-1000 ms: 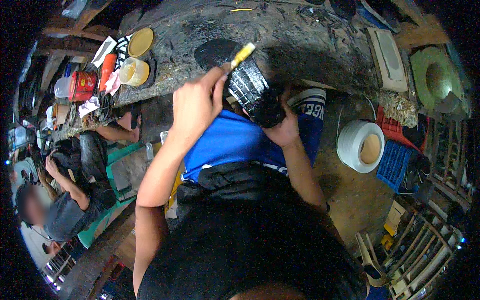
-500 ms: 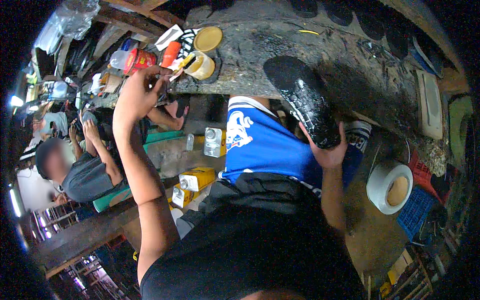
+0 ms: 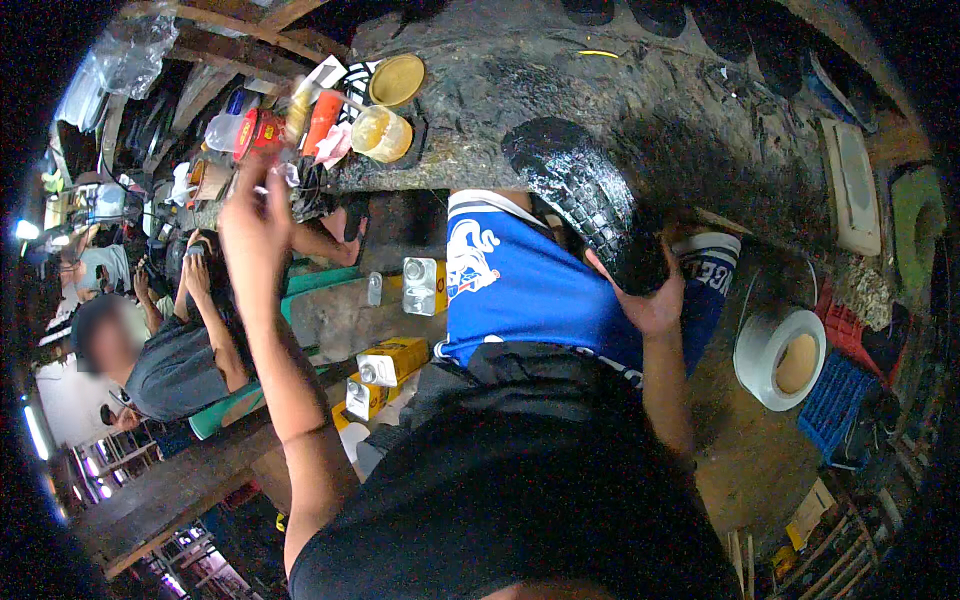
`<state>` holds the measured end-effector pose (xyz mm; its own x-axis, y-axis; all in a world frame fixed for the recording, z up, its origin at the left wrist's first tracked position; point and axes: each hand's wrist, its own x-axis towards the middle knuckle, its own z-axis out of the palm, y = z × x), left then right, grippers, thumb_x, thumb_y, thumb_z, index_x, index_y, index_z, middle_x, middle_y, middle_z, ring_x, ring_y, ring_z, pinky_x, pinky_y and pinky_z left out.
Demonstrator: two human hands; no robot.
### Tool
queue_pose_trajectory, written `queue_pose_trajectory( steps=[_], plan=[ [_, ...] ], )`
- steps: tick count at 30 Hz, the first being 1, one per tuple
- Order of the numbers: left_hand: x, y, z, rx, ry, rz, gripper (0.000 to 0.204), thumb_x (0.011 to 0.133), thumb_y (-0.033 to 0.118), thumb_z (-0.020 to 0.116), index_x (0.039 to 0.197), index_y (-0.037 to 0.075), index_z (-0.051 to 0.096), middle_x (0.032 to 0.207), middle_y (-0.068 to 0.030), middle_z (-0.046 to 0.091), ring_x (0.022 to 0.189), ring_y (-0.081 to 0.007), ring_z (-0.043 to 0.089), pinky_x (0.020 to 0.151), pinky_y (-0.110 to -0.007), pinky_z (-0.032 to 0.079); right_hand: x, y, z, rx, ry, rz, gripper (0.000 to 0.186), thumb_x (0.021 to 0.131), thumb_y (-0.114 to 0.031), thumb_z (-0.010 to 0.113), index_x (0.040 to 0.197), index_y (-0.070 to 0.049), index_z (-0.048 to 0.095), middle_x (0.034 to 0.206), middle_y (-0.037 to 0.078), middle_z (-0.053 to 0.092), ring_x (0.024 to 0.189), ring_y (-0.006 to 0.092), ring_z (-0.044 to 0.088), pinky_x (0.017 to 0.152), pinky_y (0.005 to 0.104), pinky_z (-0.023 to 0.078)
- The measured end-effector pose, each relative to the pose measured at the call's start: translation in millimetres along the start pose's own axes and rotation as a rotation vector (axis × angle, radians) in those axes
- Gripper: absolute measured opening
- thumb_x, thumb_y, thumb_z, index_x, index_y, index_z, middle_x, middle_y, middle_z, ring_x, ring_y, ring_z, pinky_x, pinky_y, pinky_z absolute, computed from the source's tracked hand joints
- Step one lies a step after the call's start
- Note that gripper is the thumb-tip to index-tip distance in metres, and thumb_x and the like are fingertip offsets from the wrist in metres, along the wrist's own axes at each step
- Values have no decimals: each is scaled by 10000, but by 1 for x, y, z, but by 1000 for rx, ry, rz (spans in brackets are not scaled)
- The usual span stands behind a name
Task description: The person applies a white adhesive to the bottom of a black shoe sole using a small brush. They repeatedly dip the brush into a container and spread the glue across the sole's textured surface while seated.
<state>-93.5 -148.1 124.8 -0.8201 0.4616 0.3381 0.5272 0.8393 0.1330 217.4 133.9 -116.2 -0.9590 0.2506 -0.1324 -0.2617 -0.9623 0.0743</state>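
My left hand (image 3: 255, 215), blurred by motion, is raised left of the bench's edge, closed around a small brush (image 3: 298, 112) that shows as a pale yellow smear. Just right of it stands a plastic tub of yellowish paste (image 3: 380, 135), below a round tan lid (image 3: 396, 80). My right hand (image 3: 645, 300) grips the lower end of a black shoe sole (image 3: 575, 190) with a glossy, wet-looking gridded surface, tilted over the bench edge above my blue shorts.
The dark workbench (image 3: 480, 90) holds black soles (image 3: 715, 30) at the back. A co-worker (image 3: 170, 370) sits at left. Yellow-and-silver cans (image 3: 390, 362) stand below me at left. At right lie a white strap roll (image 3: 760, 355), blue crate (image 3: 835, 410) and pale board (image 3: 850, 185).
A second ago the brush was on the sole. My left hand moved left to the tub, then slightly down and away from it. The view shifted; the sole stays in my right hand.
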Motion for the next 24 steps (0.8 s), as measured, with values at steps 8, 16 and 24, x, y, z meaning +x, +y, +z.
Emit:
queue_pose_trajectory(
  steps=[8,16,24],
  plan=[
    [-63,39,22,-142,-263,-23,246,998,143,580,1193,57,704,791,-175,702,654,-189,687,606,-340,514,3,7,-7,112,-17,-12,514,1037,-265,414,1479,-4,439,1549,194,429,1438,376,393,1224,646,149],
    [-87,156,76,-546,-538,321,206,938,173,674,1125,107,731,926,-160,727,740,-315,709,671,-388,549,8,9,-7,-80,293,-44,555,1051,-343,407,1468,24,434,1496,207,481,1379,350,467,1189,563,293],
    [-50,164,126,-276,-183,392,128,943,198,655,990,105,728,832,-153,706,748,-361,697,659,-435,551,5,10,-21,-5,340,-96,571,1060,-373,401,1432,54,477,1435,219,548,1342,359,515,1174,514,358]
  ],
)
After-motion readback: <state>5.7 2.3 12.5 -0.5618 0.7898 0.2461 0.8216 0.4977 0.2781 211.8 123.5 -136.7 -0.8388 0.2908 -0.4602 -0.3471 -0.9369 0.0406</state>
